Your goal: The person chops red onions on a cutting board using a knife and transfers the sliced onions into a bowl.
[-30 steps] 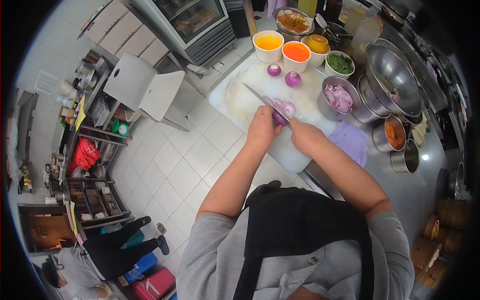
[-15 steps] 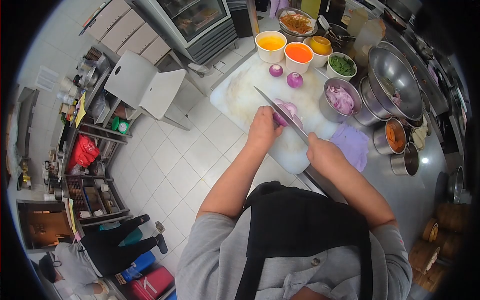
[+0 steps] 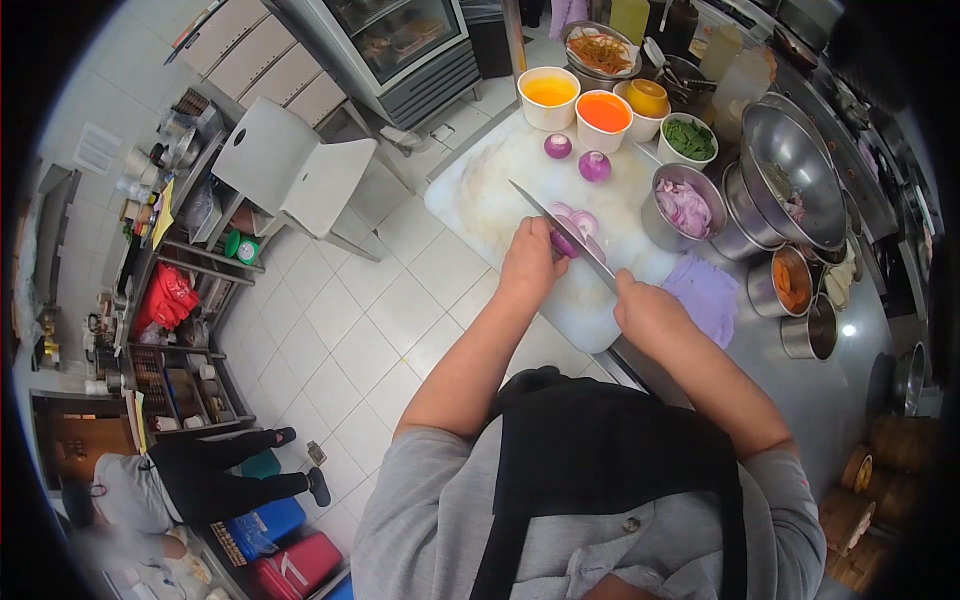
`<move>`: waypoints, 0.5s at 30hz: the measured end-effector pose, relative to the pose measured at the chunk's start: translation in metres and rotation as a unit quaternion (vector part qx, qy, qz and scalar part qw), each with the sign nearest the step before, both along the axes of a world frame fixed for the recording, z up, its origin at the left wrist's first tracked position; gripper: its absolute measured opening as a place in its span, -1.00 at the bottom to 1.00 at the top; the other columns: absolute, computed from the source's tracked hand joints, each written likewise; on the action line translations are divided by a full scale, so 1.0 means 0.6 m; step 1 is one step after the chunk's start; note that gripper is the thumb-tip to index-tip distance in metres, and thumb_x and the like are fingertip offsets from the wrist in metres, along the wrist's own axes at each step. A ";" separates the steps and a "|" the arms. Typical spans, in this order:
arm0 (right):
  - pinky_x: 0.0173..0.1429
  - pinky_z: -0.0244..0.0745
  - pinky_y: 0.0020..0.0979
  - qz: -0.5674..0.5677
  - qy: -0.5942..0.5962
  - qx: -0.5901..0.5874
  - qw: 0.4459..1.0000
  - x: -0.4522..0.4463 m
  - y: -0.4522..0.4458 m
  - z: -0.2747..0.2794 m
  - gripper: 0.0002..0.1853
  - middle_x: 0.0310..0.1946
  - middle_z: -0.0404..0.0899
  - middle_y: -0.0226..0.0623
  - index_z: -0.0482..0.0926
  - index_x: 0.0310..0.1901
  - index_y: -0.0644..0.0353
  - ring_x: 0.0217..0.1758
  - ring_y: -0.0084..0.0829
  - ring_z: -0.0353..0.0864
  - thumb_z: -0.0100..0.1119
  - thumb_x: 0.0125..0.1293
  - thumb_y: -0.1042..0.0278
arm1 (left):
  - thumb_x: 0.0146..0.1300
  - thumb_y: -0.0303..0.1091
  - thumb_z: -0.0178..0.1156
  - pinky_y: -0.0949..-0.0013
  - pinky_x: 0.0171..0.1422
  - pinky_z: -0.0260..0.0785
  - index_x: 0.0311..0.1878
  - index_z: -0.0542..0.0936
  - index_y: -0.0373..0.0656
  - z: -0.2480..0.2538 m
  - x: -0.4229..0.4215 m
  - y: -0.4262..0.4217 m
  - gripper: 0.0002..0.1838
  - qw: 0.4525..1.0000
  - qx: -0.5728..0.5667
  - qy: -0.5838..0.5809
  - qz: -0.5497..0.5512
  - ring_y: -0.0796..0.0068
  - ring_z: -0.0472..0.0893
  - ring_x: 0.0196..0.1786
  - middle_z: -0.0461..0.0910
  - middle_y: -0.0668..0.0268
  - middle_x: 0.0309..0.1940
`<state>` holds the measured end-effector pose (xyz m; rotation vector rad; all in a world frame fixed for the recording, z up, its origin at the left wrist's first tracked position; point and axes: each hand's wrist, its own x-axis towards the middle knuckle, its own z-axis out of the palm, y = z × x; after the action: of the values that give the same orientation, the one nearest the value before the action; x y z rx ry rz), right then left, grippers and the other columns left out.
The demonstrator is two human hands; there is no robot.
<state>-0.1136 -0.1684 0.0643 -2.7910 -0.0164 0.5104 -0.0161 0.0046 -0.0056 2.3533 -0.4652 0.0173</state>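
Note:
My left hand [image 3: 532, 264] holds a purple onion piece [image 3: 562, 242] against the white cutting board [image 3: 480, 190], fingers bent around it. In my right hand [image 3: 648, 308] is the handle of a long knife [image 3: 548, 216], whose blade crosses the onion just right of my left fingertips. Cut onion slices [image 3: 582, 221] lie on the blade's far side. Farther back on the board sit two small whole purple onions, one on the left [image 3: 557, 146] and one on the right [image 3: 594, 166]. Sliced onion [image 3: 683, 208] fills a metal pot [image 3: 661, 232] beside the board.
Cups of yellow liquid [image 3: 550, 92], orange liquid [image 3: 604, 112] and green leaves [image 3: 689, 138] line the board's back. A purple cloth [image 3: 703, 298] lies at its right, near metal pots [image 3: 809, 330] and a large bowl [image 3: 785, 165]. Another person [image 3: 190, 490] stands far left.
The knife has moved from its earlier angle, with its handle and my right hand farther right than a second ago. My left hand still holds onion. The other person has shifted slightly.

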 end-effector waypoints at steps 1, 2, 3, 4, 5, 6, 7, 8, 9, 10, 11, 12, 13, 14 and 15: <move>-0.19 0.49 0.08 0.000 -0.020 0.010 1.000 0.002 -0.003 -0.010 -0.82 -0.42 0.60 0.14 0.36 -0.13 0.34 -0.30 0.14 0.63 -0.05 0.27 0.47 | -0.12 -0.47 0.46 0.12 0.08 0.45 -0.02 0.40 -0.28 -0.001 0.001 0.000 -0.43 1.000 -0.001 0.004 0.000 0.00 0.53 0.01 0.45 0.03 -0.07; -0.24 0.46 0.11 0.001 -0.040 0.020 0.999 0.004 -0.005 -0.016 -0.83 -0.50 0.57 0.14 0.35 -0.15 0.35 -0.36 0.18 0.60 -0.03 0.25 0.47 | -0.12 -0.47 0.47 0.11 0.09 0.45 -0.02 0.40 -0.28 -0.002 0.002 0.000 -0.42 1.000 -0.002 0.008 0.001 0.00 0.52 0.02 0.45 0.03 -0.07; -0.24 0.46 0.11 0.001 -0.040 0.020 0.999 0.007 -0.005 -0.018 -0.83 -0.50 0.57 0.14 0.35 -0.15 0.35 -0.36 0.18 0.60 -0.03 0.25 0.47 | -0.12 -0.47 0.47 0.11 0.09 0.45 -0.02 0.40 -0.28 -0.003 0.002 -0.001 -0.42 1.000 -0.002 0.008 0.001 0.00 0.52 0.02 0.45 0.03 -0.07; -0.23 0.47 0.10 0.004 -0.038 0.019 0.999 0.010 -0.004 -0.019 -0.82 -0.49 0.58 0.15 0.36 -0.14 0.35 -0.35 0.17 0.61 -0.03 0.26 0.47 | -0.12 -0.47 0.47 0.11 0.09 0.45 -0.02 0.40 -0.28 -0.003 0.002 -0.001 -0.42 1.000 0.002 0.006 0.003 0.00 0.52 0.02 0.45 0.03 -0.07; -0.22 0.48 0.09 0.007 -0.035 0.019 0.999 0.013 -0.004 -0.019 -0.81 -0.47 0.58 0.15 0.36 -0.12 0.35 -0.34 0.16 0.62 -0.04 0.26 0.47 | -0.13 -0.47 0.47 0.10 0.09 0.45 -0.02 0.40 -0.28 -0.004 0.002 -0.001 -0.42 1.000 0.006 0.005 0.005 -0.01 0.51 0.02 0.45 0.03 -0.08; -0.22 0.48 0.09 0.006 -0.035 0.019 0.999 0.017 -0.001 -0.015 -0.81 -0.47 0.58 0.15 0.36 -0.12 0.35 -0.34 0.16 0.62 -0.04 0.26 0.47 | -0.13 -0.47 0.47 0.10 0.09 0.45 -0.02 0.40 -0.28 -0.005 0.002 -0.002 -0.42 1.000 0.007 0.005 0.005 -0.01 0.51 0.02 0.45 0.03 -0.08; -0.15 0.49 0.07 0.006 0.003 0.005 1.000 0.023 0.004 -0.007 -0.78 -0.38 0.61 0.13 0.37 -0.07 0.33 -0.25 0.13 0.63 -0.06 0.27 0.48 | -0.13 -0.46 0.47 0.11 0.09 0.44 -0.02 0.40 -0.28 -0.006 0.002 -0.002 -0.42 1.000 0.009 0.003 0.003 -0.01 0.51 0.02 0.45 0.03 -0.08; -0.07 0.50 0.04 0.007 0.041 -0.008 0.999 0.029 0.006 -0.003 -0.75 -0.29 0.64 0.12 0.38 -0.02 0.32 -0.16 0.10 0.65 -0.09 0.27 0.49 | -0.13 -0.46 0.47 0.11 0.09 0.44 -0.02 0.40 -0.28 -0.006 0.004 -0.001 -0.42 1.000 0.011 0.000 0.001 -0.02 0.51 0.01 0.45 0.03 -0.08; -0.07 0.50 0.04 0.007 0.040 -0.007 0.999 0.036 0.007 -0.012 -0.75 -0.29 0.64 0.12 0.38 -0.02 0.32 -0.16 0.10 0.65 -0.09 0.27 0.49 | -0.13 -0.46 0.47 0.11 0.09 0.44 -0.02 0.40 -0.28 -0.004 0.005 -0.001 -0.42 1.000 0.012 -0.001 0.001 -0.02 0.51 0.01 0.45 0.03 -0.08; -0.07 0.50 0.05 0.007 0.029 -0.002 1.000 0.041 0.009 -0.030 -0.74 -0.28 0.64 0.12 0.38 -0.02 0.32 -0.15 0.10 0.65 -0.10 0.27 0.49 | -0.13 -0.46 0.47 0.11 0.09 0.44 -0.03 0.40 -0.28 -0.002 0.004 -0.001 -0.42 1.000 0.011 0.002 0.004 -0.01 0.51 0.01 0.46 0.03 -0.09; -0.06 0.50 0.05 0.005 0.018 0.003 1.000 0.043 0.010 -0.044 -0.74 -0.27 0.64 0.12 0.38 -0.02 0.32 -0.14 0.11 0.65 -0.10 0.26 0.50 | -0.13 -0.46 0.47 0.11 0.09 0.44 -0.03 0.41 -0.28 -0.001 0.000 -0.003 -0.43 1.000 0.010 0.006 0.005 -0.01 0.52 0.01 0.46 0.03 -0.09; -0.06 0.50 0.05 0.005 0.015 0.001 1.000 0.048 0.010 -0.045 -0.74 -0.27 0.64 0.12 0.38 -0.02 0.32 -0.14 0.11 0.65 -0.10 0.26 0.50 | -0.13 -0.46 0.47 0.11 0.09 0.44 -0.03 0.41 -0.28 0.000 0.001 -0.005 -0.43 1.000 0.008 0.003 0.005 -0.01 0.52 0.01 0.46 0.03 -0.09; -0.06 0.50 0.05 0.008 0.006 0.007 1.000 0.053 0.016 -0.043 -0.74 -0.27 0.64 0.13 0.38 -0.02 0.32 -0.14 0.11 0.65 -0.09 0.26 0.49 | -0.13 -0.47 0.47 0.11 0.09 0.44 -0.04 0.41 -0.28 -0.002 0.001 -0.004 -0.44 1.000 0.006 0.006 0.006 0.00 0.52 0.01 0.47 0.03 -0.09; -0.06 0.50 0.05 0.011 -0.004 0.015 1.000 0.057 0.019 -0.043 -0.74 -0.26 0.64 0.14 0.38 -0.02 0.32 -0.14 0.12 0.65 -0.09 0.26 0.48 | -0.13 -0.47 0.47 0.11 0.09 0.44 -0.04 0.41 -0.28 -0.002 0.001 -0.003 -0.44 1.000 0.004 0.007 0.007 0.00 0.52 0.01 0.47 0.03 -0.09; -0.06 0.50 0.05 0.011 -0.010 0.016 1.000 0.062 0.017 -0.048 -0.74 -0.26 0.64 0.14 0.38 -0.02 0.32 -0.14 0.12 0.65 -0.09 0.26 0.48 | -0.13 -0.47 0.47 0.11 0.09 0.44 -0.04 0.41 -0.28 -0.002 0.002 -0.002 -0.44 1.000 0.006 0.001 0.007 0.00 0.52 0.01 0.47 0.03 -0.09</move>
<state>-0.0764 -0.1581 0.0355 -2.7669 -0.0589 0.4824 -0.0152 0.0035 -0.0066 2.3680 -0.4495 0.0198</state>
